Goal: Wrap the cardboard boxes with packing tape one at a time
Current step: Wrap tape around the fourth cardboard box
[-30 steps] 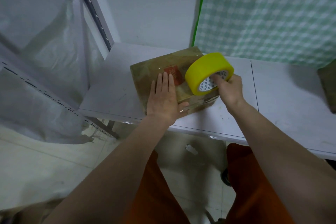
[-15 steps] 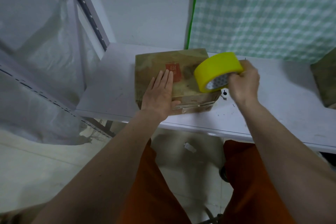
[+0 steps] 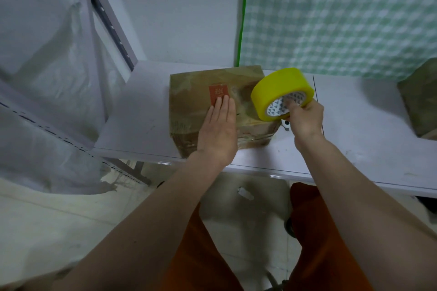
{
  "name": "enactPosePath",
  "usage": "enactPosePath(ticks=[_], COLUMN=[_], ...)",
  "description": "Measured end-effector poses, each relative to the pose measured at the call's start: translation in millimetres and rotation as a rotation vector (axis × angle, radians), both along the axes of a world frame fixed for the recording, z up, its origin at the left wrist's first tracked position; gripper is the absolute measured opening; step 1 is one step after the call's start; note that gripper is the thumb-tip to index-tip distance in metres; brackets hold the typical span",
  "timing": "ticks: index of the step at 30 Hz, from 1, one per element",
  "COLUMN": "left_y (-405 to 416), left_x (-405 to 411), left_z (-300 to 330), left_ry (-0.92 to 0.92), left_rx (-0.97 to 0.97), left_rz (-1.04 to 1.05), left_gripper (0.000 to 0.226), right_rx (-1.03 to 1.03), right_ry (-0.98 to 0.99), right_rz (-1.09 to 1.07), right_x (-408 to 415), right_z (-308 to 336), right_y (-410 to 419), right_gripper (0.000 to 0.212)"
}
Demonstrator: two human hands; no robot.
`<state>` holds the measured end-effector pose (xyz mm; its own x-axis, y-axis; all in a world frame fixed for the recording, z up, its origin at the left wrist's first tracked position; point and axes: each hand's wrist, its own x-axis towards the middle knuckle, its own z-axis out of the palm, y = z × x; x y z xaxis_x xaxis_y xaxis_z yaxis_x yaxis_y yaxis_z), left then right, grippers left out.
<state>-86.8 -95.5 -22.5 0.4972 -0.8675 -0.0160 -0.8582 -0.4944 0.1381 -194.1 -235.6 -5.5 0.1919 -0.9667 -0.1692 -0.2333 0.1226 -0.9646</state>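
A brown cardboard box with a red label and shiny tape on it lies on the white table, near the front edge. My left hand rests flat on the box top, fingers together and stretched out, tips at the label. My right hand grips a big yellow tape roll by its core, fingers inside the ring. The roll stands over the box's right end. A clear strip seems to run from the roll down the box's right side.
A second brown box sits at the table's right edge, partly cut off. A green checked cloth hangs behind. Plastic sheeting and a metal rail stand at the left. A small white object lies by my right hand.
The box has been turned a little, so its front edge now lies squarer to me. My right hand with the roll shifted around the box's right end. My left hand stayed flat on top.
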Motion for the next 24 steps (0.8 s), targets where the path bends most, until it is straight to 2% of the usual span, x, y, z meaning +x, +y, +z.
enactPosePath(ticks=[6,11,21,24], left_y=[13,14,11,13], left_x=[-11,-16,-15,-15], left_z=[-10,-14,-11,-13], left_ry=[-0.016,-0.076,-0.092,-0.092], left_rx=[-0.176,-0.017,0.1,0.093], left_rz=[0.046,0.036,0.017,0.017], left_gripper=[0.076,0.087,0.1,0.103], right_rx=[-0.086,-0.146,-0.07,-0.109], right_ry=[0.042,0.063,0.06,0.09], right_rz=[-0.022,-0.02,0.042,0.089], right_x=[3,6,1,-4], right_z=[-7,-11,-12,-7], right_y=[0,1,-6,-13], right_gripper=[0.018,0.02,0.018,0.012])
